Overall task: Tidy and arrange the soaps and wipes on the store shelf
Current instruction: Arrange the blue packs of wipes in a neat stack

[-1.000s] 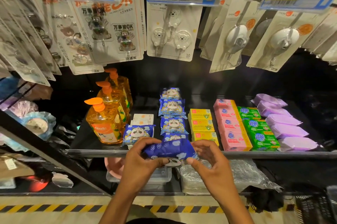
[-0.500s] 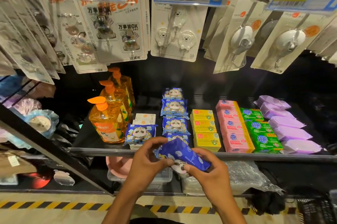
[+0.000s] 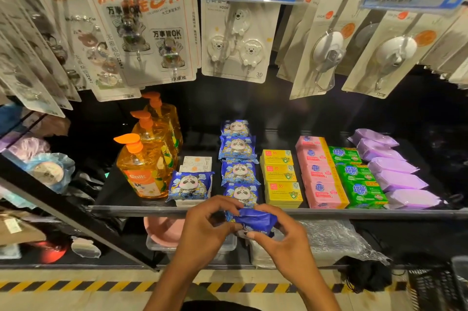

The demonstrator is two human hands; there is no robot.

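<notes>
A blue panda wipes pack (image 3: 254,220) is held just in front of the shelf's front edge (image 3: 126,208). My left hand (image 3: 206,228) pinches its left end and my right hand (image 3: 281,232) grips its right side, thumb underneath. On the shelf behind runs a row of panda wipes packs (image 3: 239,156). One more panda pack (image 3: 190,185) lies left of that row on a white stack. Rightward stand yellow soap boxes (image 3: 279,176), pink soaps (image 3: 320,174), green soaps (image 3: 355,176) and purple wipes packs (image 3: 392,171).
Orange pump bottles (image 3: 145,159) stand at the shelf's left. Carded hooks (image 3: 235,40) and price tags hang above. Below the shelf sit a pink bowl (image 3: 163,231) in a clear tub and plastic-wrapped goods (image 3: 334,237). A black basket (image 3: 440,285) is at lower right.
The pack has been turned in my hands from lying flat to tilted and bunched, and lifted a little toward the shelf's front edge. The view moved closer.
</notes>
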